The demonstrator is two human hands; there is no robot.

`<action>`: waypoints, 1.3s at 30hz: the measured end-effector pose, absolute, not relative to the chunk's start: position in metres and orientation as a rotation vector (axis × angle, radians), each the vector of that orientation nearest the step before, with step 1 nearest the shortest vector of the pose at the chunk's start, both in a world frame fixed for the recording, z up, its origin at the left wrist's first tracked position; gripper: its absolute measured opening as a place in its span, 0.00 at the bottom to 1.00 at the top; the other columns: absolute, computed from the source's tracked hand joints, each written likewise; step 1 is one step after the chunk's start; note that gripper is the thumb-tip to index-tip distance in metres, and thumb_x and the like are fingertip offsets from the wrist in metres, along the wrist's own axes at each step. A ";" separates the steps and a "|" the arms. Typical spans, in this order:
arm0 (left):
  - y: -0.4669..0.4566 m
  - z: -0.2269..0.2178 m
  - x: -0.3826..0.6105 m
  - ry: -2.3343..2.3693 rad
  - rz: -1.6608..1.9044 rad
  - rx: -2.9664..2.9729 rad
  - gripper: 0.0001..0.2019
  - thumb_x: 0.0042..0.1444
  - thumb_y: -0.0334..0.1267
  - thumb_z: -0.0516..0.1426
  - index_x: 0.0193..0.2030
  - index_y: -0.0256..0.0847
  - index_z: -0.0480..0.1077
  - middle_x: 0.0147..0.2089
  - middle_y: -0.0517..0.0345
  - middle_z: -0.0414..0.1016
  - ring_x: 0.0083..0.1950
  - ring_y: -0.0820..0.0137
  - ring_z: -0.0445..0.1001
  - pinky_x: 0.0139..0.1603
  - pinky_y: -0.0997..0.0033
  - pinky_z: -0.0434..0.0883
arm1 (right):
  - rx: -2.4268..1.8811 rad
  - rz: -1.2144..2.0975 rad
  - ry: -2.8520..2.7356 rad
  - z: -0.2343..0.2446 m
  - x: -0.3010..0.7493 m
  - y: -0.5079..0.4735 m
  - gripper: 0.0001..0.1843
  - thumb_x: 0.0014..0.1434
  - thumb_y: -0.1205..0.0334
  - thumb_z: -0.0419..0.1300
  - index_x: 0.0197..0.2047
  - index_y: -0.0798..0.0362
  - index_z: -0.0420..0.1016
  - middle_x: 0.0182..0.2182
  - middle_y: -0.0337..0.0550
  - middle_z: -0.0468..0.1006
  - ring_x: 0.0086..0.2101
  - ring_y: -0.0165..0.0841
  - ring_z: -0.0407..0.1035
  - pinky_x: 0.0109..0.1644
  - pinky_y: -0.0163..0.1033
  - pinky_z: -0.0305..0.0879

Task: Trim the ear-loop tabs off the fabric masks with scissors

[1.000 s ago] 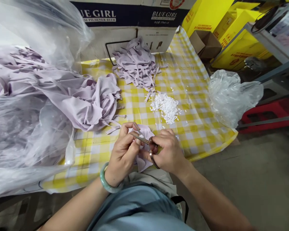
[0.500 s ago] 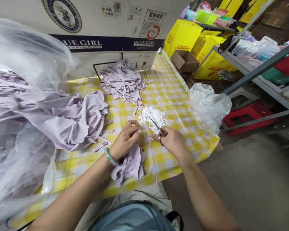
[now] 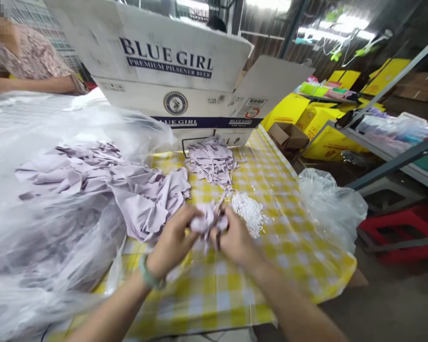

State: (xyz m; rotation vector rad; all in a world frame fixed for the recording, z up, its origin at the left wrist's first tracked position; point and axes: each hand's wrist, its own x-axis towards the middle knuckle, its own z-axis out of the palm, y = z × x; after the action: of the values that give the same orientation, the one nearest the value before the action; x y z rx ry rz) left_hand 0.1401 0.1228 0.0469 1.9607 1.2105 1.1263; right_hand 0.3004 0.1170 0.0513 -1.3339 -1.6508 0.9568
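My left hand (image 3: 171, 242), with a green bangle on the wrist, is closed on a small piece of lilac fabric (image 3: 206, 221) held above the yellow checked tablecloth (image 3: 235, 289). My right hand (image 3: 235, 240) meets it from the right, closed on small scissors (image 3: 219, 232) whose handles show dark between the fingers. Both hands are blurred by motion. A little heap of white bits (image 3: 248, 216) lies just beyond my right hand.
A pile of lilac fabric (image 3: 121, 185) spills from a big clear plastic bag (image 3: 39, 237) at left. Cut lilac strips (image 3: 212, 159) lie before a Blue Girl carton (image 3: 171, 80). A clear bag (image 3: 328, 204) hangs at the table's right edge. Another person (image 3: 24, 61) sits far left.
The view has tilted up. My hands, apart half a second ago with the scissors over the white bits, have come together again on the lilac piece, lifted off the cloth.
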 end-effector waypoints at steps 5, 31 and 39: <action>0.207 0.081 0.152 1.211 1.437 1.887 0.23 0.58 0.30 0.53 0.61 0.39 0.61 0.62 0.43 0.63 0.53 0.66 0.73 0.50 0.64 0.73 | -1.435 0.395 -1.575 0.128 0.324 0.267 0.18 0.45 0.63 0.64 0.38 0.50 0.63 0.36 0.43 0.74 0.37 0.37 0.68 0.42 0.42 0.65; 0.142 -0.013 0.092 1.456 0.902 2.246 0.24 0.48 0.22 0.53 0.52 0.36 0.72 0.56 0.44 0.70 0.58 0.57 0.69 0.61 0.52 0.68 | -1.429 1.298 -1.537 -0.018 0.299 -0.007 0.10 0.50 0.68 0.59 0.33 0.49 0.60 0.28 0.35 0.63 0.29 0.29 0.62 0.32 0.33 0.63; 0.125 0.030 0.098 1.354 0.822 2.340 0.08 0.59 0.32 0.53 0.34 0.38 0.73 0.39 0.48 0.75 0.44 0.60 0.72 0.50 0.56 0.69 | -1.539 0.780 -1.585 -0.003 0.324 0.014 0.16 0.51 0.65 0.63 0.41 0.48 0.61 0.41 0.45 0.73 0.43 0.38 0.70 0.49 0.46 0.68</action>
State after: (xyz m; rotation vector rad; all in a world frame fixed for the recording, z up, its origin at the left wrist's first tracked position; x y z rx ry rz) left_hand 0.0983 0.1246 0.0295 2.3403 1.3540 0.8223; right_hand 0.3238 0.0135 -0.0028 -1.5392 -1.5847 0.7796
